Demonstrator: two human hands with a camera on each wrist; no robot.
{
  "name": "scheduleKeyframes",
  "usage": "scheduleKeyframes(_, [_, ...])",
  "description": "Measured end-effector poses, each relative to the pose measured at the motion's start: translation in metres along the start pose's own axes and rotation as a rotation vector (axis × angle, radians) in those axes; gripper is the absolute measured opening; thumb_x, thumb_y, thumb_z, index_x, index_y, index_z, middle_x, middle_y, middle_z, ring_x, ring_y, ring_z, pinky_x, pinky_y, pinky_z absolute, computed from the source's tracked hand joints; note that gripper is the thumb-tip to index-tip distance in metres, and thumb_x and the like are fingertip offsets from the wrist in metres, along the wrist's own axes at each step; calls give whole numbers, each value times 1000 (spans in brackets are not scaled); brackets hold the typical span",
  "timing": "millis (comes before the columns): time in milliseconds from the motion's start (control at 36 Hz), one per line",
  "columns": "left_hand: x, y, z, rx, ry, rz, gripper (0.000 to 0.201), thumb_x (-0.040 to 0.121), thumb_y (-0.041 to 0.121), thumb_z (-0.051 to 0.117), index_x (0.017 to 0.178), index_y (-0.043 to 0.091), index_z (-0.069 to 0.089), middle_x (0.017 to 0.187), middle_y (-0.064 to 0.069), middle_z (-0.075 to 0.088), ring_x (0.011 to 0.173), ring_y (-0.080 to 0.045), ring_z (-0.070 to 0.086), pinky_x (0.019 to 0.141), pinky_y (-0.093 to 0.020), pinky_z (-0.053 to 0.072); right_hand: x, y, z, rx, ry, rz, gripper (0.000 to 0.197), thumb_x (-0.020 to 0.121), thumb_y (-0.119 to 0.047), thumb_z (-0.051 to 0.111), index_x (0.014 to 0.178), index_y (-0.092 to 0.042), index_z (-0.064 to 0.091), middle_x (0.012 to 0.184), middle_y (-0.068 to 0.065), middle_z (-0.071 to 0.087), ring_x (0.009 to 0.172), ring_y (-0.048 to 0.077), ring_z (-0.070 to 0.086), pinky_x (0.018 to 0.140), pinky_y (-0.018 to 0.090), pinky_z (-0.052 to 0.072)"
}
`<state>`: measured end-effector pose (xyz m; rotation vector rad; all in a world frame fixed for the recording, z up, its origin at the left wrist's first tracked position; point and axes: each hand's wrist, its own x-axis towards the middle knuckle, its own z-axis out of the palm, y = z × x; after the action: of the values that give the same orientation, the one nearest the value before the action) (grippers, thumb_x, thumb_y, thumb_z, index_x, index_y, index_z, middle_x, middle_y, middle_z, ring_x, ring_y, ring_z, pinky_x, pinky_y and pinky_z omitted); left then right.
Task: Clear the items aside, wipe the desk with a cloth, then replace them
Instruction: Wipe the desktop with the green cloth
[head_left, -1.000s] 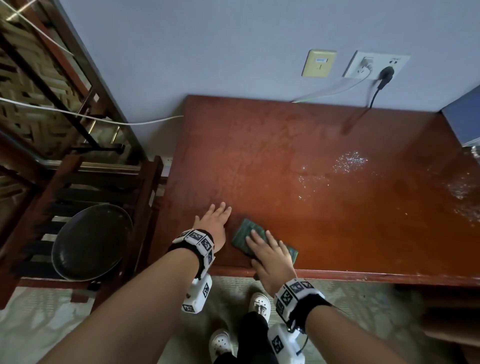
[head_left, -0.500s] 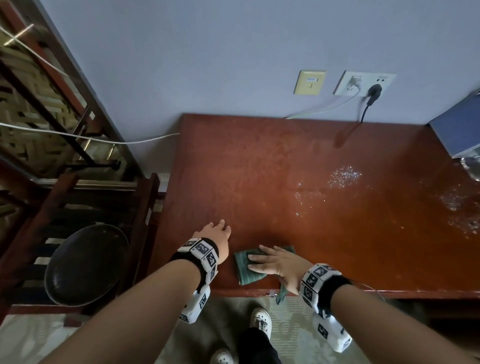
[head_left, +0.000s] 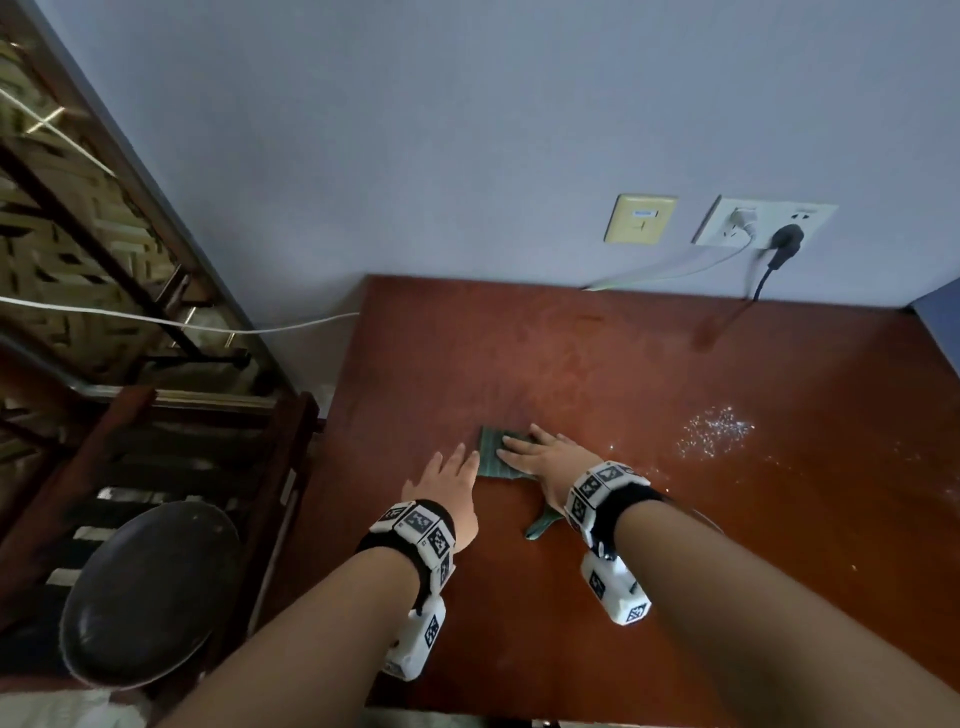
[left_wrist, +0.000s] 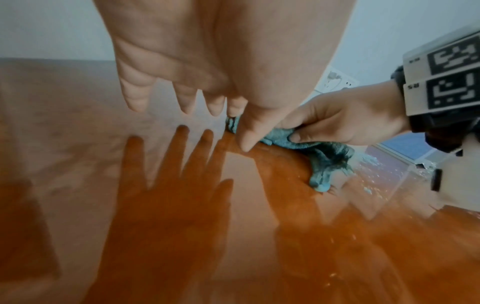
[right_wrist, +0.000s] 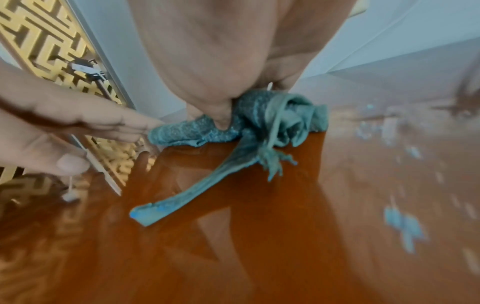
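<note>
Cloth (head_left: 491, 457) had moved inward from the front edge of the desk (head_left: 623, 364), left of the glistening specks (head_left: 717, 431). Right hand (head_left: 545, 457) pressed it flat, fingers straight. Left hand (head_left: 447, 480), fingers straight and slightly apart, held nothing just beside it.

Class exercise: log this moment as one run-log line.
phase: wiping | right hand: presses green cloth on desk | left hand: open beside cloth | droplets: right of cloth, unwiped
</note>
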<state>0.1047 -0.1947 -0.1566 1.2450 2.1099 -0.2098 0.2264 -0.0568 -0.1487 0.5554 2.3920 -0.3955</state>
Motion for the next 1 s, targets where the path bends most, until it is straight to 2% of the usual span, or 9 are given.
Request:
scheduleKeyframes(111, [28,18,-13,-27,17,-18,79,100,14,48,158,29,-3,165,13,-11,153,-18,-6,121,-54,13,16,30,-23,-40,-16,11,89,87,1,47,152,-37,0,159,-17,-8,147,21,-13,119,48,3])
scheduleKeyframes(194, [48,34,-27,-33,49,-17,79,101,19,50,158,28,-4,166,12,-10,153,-18,-6,122,-54,13,28,55,-40,-40,-21,13,90,88,-2,51,152,-36,-1,159,-16,-9,146,22,-15,119,49,3])
scheduleKeyframes(389, [101,67,-58,-60,34,-5,81,101,25,52,158,30,-5,166,11,-10,153,-18,-7,122,-55,11,59,126,-58,-26,52,-4,108,76,-49,71,152,-34,-5,159,-16,-10,146,22,-12,119,50,4])
scheduleKeyframes(444, [109,72,-65,-45,35,9,80,100,26,53,158,31,-3,166,11,-11,153,-18,-7,121,-56,10,62,143,-59,20,95,35,109,75,-51,72,152,-33,-4,159,-16,-9,146,21,-11,119,48,4])
scheduleKeyframes(528, [130,84,-76,-19,42,15,82,100,31,54,158,32,-3,165,11,-14,153,-19,-10,121,-59,9,67,180,-65,118,178,130,96,85,-28,67,152,-33,-2,159,-15,-8,147,22,-8,118,44,3])
scheduleKeyframes(639, [155,95,-90,-17,49,14,89,95,44,59,157,36,-4,164,12,-19,152,-19,-15,118,-65,7,74,227,-61,280,237,267,111,73,-51,75,152,-32,-1,157,-20,-7,148,22,-6,119,44,4])
scheduleKeyframes(694, [164,99,-96,-34,22,5,95,92,50,62,157,39,-6,163,13,-23,151,-20,-18,116,-68,5,77,248,-57,356,282,354,108,76,-47,75,152,-32,0,152,-25,-7,148,22,-5,120,46,6])
scheduleKeyframes(806, [177,102,-102,-50,-48,-11,105,84,55,69,155,43,-8,161,14,-27,150,-20,-23,114,-71,5,80,270,-60,456,403,483,72,94,-19,48,153,-26,7,160,-11,-1,148,23,-1,119,46,8])
scheduleKeyframes(1000, [184,101,-106,-71,-60,-19,111,76,53,78,155,47,1,163,16,-21,151,-21,-20,114,-72,8,97,261,-61,446,443,545,74,94,-54,38,153,-28,0,160,-9,-9,147,24,-7,118,47,2])
